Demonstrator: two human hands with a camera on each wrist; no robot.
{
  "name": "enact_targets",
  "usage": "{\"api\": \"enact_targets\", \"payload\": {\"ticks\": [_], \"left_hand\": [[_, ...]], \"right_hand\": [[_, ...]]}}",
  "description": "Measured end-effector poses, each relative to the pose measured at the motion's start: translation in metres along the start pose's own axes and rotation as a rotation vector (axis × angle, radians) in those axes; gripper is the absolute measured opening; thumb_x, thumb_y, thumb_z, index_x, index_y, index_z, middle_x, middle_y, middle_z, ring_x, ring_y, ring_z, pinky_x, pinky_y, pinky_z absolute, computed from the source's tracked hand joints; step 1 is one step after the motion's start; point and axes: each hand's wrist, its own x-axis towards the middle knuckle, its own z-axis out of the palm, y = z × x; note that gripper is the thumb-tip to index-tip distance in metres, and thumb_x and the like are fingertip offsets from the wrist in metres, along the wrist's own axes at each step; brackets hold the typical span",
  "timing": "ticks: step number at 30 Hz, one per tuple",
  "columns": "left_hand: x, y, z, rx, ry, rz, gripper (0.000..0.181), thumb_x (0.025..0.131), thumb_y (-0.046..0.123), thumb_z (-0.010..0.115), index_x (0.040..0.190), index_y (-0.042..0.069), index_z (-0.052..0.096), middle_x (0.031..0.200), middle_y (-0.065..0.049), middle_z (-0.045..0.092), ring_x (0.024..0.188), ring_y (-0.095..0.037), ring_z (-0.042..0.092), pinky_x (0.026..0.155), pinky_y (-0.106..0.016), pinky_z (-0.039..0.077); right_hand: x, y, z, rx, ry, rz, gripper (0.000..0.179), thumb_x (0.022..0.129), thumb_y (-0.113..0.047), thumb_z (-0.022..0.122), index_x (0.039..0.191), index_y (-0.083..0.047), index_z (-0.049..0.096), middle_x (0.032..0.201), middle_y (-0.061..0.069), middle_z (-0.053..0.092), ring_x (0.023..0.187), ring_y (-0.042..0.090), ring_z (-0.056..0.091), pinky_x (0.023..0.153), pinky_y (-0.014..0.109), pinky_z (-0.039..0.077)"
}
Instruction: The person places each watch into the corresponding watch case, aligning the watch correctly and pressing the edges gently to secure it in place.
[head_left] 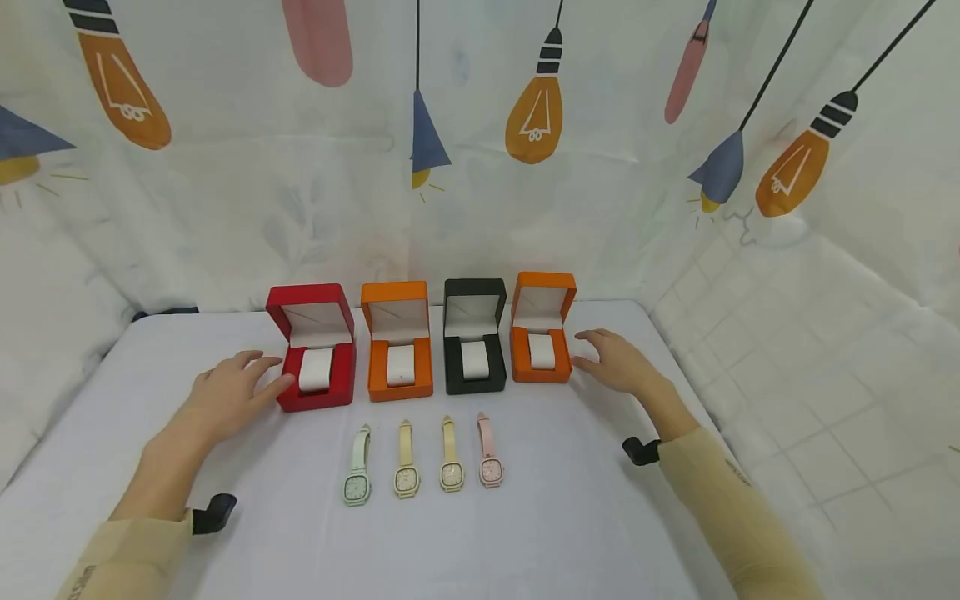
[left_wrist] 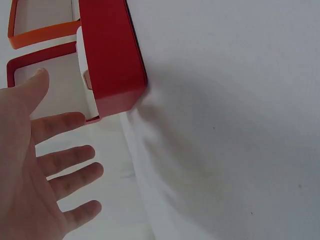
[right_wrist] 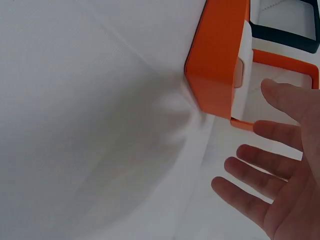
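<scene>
Several watch boxes stand in a row with lids raised: a red box (head_left: 317,400), an orange box (head_left: 401,392), a black box (head_left: 476,385) and another orange box (head_left: 542,375) on the right. Each has a white cushion inside. My left hand (head_left: 228,396) is beside the red box's left side, fingers spread and holding nothing. At the right orange box's outer side is my right hand (head_left: 617,361), fingers spread and also holding nothing. In front of the boxes lie a pale green watch (head_left: 357,487), two yellow watches (head_left: 407,479) (head_left: 452,475) and a pink watch (head_left: 491,471).
A white cloth covers the table (head_left: 420,550). Behind it hangs a white curtain (head_left: 480,225) printed with lamps and bulbs, close to the raised lids. A black strap (head_left: 213,514) sticks out from the left wrist, another (head_left: 641,451) from the right.
</scene>
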Motion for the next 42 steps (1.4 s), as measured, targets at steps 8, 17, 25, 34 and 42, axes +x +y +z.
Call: {"api": "enact_targets", "payload": {"ticks": [8,17,25,34,42], "left_hand": [[0.002,0.027,0.004,0.011,0.018,0.094,0.055,0.099,0.041,0.066,0.13,-0.004,0.062,0.127,-0.035,0.055,0.117,-0.054,0.051,0.094,-0.077,0.038],[-0.004,0.072,0.008,-0.077,0.076,0.23,0.038,0.094,0.027,0.075,0.122,0.002,0.069,0.117,-0.02,0.065,0.108,-0.042,0.061,0.094,-0.071,0.043],[-0.003,0.098,0.02,-0.12,0.065,0.303,0.036,0.094,0.027,0.077,0.121,0.005,0.071,0.113,-0.015,0.068,0.1,-0.033,0.064,0.087,-0.054,0.057],[-0.006,0.116,0.035,-0.13,0.034,0.318,0.037,0.094,0.032,0.076,0.121,0.008,0.072,0.115,-0.011,0.067,0.104,-0.03,0.063,0.091,-0.055,0.055],[-0.009,0.131,0.045,-0.155,0.036,0.355,0.033,0.094,0.031,0.076,0.121,0.012,0.072,0.116,-0.006,0.066,0.105,-0.024,0.061,0.091,-0.05,0.055]], "right_hand": [[0.015,-0.013,0.001,0.046,-0.064,-0.049,0.053,0.099,-0.024,0.069,0.14,0.007,0.056,0.14,0.024,0.057,0.13,0.042,0.052,0.109,0.057,0.042],[0.026,-0.022,0.004,0.054,-0.095,-0.068,0.056,0.096,-0.022,0.074,0.14,0.007,0.057,0.139,0.025,0.057,0.129,0.041,0.052,0.109,0.055,0.043],[0.036,-0.024,0.004,0.071,-0.101,-0.058,0.055,0.093,-0.018,0.077,0.138,0.007,0.058,0.139,0.024,0.057,0.128,0.041,0.053,0.11,0.054,0.042],[0.043,-0.025,0.006,0.067,-0.11,-0.051,0.058,0.089,-0.018,0.082,0.138,0.004,0.059,0.134,0.02,0.061,0.118,0.035,0.055,0.108,0.052,0.045],[0.05,-0.025,0.012,0.028,-0.156,-0.026,0.062,0.088,-0.024,0.082,0.141,0.0,0.059,0.144,0.023,0.052,0.129,0.037,0.047,0.11,0.055,0.042]]}}
